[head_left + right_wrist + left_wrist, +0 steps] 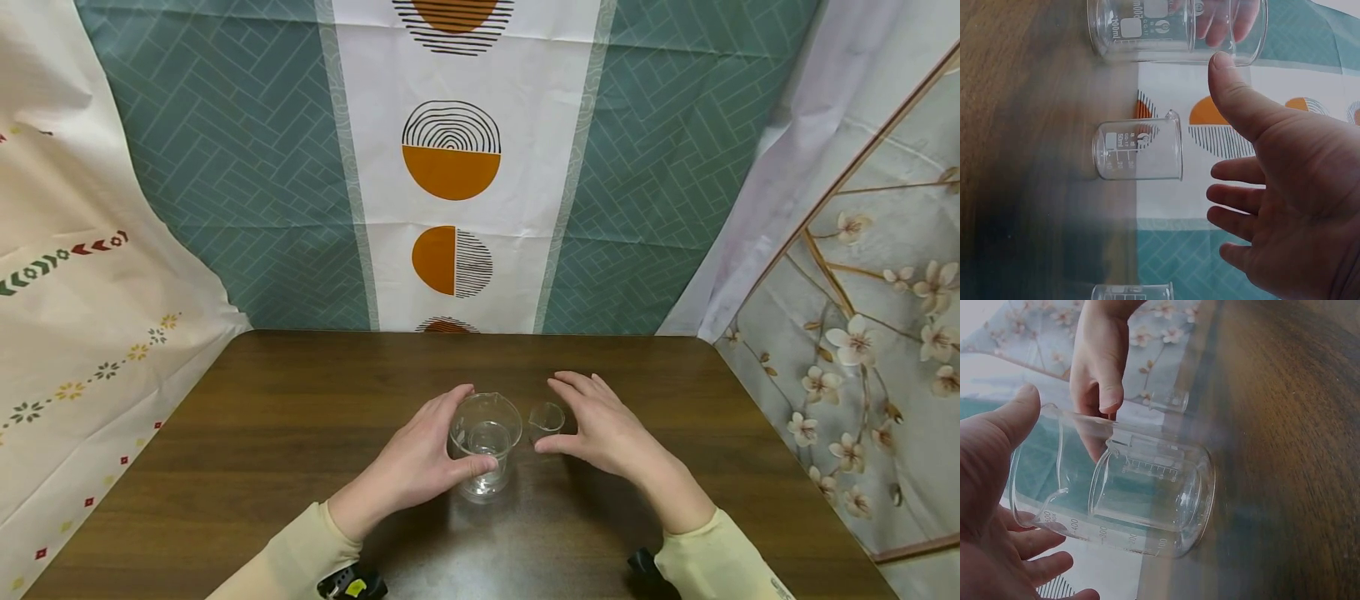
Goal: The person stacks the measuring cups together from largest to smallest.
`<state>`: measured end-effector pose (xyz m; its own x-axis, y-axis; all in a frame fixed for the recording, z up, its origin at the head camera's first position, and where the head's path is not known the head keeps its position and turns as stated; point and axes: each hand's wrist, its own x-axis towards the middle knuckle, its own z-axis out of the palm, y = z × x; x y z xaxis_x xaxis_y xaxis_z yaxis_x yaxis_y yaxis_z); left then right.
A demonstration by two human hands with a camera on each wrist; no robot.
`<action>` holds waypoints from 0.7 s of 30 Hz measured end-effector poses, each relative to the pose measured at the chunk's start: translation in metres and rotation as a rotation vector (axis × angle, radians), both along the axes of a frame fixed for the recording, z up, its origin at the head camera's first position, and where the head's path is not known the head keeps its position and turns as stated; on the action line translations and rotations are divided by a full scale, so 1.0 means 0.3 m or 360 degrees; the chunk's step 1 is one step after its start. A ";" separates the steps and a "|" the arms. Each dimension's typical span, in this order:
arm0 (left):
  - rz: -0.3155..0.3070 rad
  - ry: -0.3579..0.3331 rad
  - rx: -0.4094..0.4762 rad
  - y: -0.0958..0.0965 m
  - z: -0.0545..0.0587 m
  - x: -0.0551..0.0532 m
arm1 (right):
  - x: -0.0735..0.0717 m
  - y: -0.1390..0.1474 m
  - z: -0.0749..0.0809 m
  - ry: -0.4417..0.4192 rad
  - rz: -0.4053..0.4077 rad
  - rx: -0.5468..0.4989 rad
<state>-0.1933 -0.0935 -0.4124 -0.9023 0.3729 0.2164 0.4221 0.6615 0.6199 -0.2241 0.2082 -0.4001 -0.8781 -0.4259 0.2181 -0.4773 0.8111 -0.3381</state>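
A large glass beaker stands upright on the table with a smaller glass beaker nested inside it. My left hand curves loosely about the large beaker's left side near the rim, thumb in front and fingers spread behind; in the left wrist view the fingers look relaxed, not clamped. To the right stands a small 50 ml beaker, upright. My right hand is beside it, thumb and fingers apart with nothing held. In the right wrist view, the thumb tip overlaps the large beaker's rim.
Another small beaker stands farther right, partly cut off in the right wrist view and hidden by the right hand in the head view. The brown wooden table ends at a patterned curtain behind.
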 end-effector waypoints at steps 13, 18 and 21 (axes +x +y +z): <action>-0.0035 -0.0103 0.0114 0.001 -0.005 -0.007 | -0.012 0.007 -0.012 -0.0031 0.0009 0.0008; -0.0039 -0.0139 0.0175 0.002 -0.016 -0.010 | -0.020 0.007 -0.019 -0.0047 0.0008 0.0019; -0.0042 -0.0138 0.0189 0.001 -0.024 -0.012 | -0.023 0.007 -0.022 -0.0065 -0.0002 0.0023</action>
